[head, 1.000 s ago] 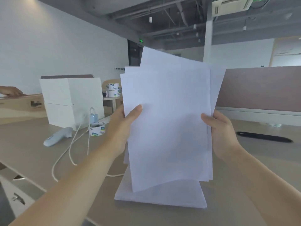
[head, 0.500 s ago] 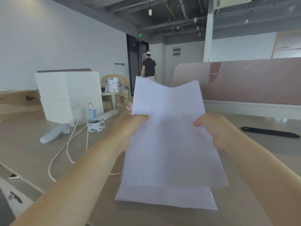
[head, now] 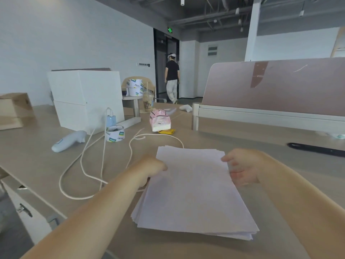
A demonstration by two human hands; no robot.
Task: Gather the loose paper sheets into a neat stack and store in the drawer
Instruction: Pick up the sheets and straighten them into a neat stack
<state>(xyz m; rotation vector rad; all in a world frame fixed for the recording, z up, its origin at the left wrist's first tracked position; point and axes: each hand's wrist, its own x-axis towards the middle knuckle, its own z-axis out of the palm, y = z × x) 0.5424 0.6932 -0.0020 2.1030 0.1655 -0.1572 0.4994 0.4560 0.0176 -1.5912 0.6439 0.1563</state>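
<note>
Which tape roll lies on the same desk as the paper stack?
The single tape roll beside the blue charger, before the white box; the other two rolls sit stacked on the round table behind.

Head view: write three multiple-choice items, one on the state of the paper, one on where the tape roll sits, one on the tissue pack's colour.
1. The paper stack is:
A) held upright in the air
B) lying on the desk
C) rolled into a tube

2. The tape roll sits:
A) on the desk in front of the white box
B) on the paper stack
C) on the cardboard box

3. The tissue pack is:
A) green
B) black
C) pink

Answers:
1 B: the sheets lie flat on the desk, with the left hand gripping their left edge.
2 A: the roll stands on the desk just before the box.
3 C: its wrapper is plainly pink.
</note>
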